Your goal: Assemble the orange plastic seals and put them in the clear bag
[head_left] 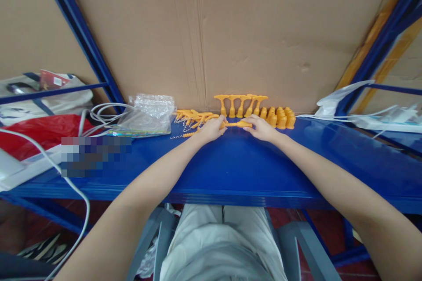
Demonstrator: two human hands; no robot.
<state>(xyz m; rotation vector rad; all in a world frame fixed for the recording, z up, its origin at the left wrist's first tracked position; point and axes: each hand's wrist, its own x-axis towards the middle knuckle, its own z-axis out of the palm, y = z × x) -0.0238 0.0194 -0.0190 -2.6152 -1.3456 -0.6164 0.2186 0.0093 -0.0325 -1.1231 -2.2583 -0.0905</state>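
Note:
Both hands are closed around one yellow corkscrew (232, 124), held level just above the blue shelf. My left hand (212, 129) grips its left end, which the fingers mostly hide. Its ribbed shaft shows between the hands. The wider right end, a yellow sleeve (244, 124), is pinched by my right hand (260, 128). Left of my left hand lies a pile of yellow corkscrews (189, 117) with bare metal spirals. Behind the hands stand several upright T-shaped yellow pieces (240, 105). Rows of yellow bottle-shaped sleeves (281, 117) stand beyond my right hand.
The blue shelf (231, 171) backs onto a cardboard wall (247, 30). Clear plastic bags (148, 112), white cables (108, 107) and a red bag (42, 134) lie at the left. White plastic (329, 103) sits at the right by a blue post (379, 44).

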